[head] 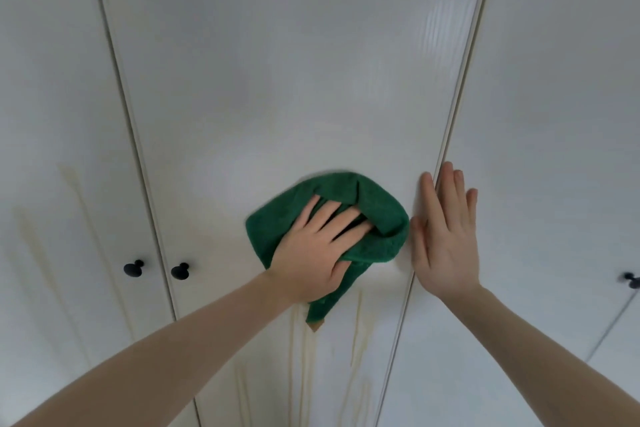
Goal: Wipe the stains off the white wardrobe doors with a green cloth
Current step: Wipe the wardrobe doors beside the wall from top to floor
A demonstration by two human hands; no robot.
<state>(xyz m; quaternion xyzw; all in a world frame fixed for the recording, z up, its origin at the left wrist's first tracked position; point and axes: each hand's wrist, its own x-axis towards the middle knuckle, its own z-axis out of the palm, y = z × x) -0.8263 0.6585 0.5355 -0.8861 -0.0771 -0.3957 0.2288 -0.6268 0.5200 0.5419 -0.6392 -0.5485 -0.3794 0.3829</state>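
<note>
The left hand lies on a crumpled dark green terry cloth and presses it against the middle white wardrobe door. Its fingers are spread and only slightly bent, with the tips tucked under a fold of the fabric; the thumb bears on the lower edge of the cloth. No closed grasp is evident. One corner of the cloth hangs down below the hand.

The right hand is released and flat, fingers straight and close together, resting against the wardrobe across the vertical seam between the middle door and the right white door. It sits just beside the cloth; whether they touch cannot be determined.

Yellowish vertical drip stains run down the middle door below the cloth. Similar faint streaks mark the left white door.

Two small round black knobs sit side by side, one on each side of the seam between the left and middle doors. A third black knob shows at the right edge of the view.
</note>
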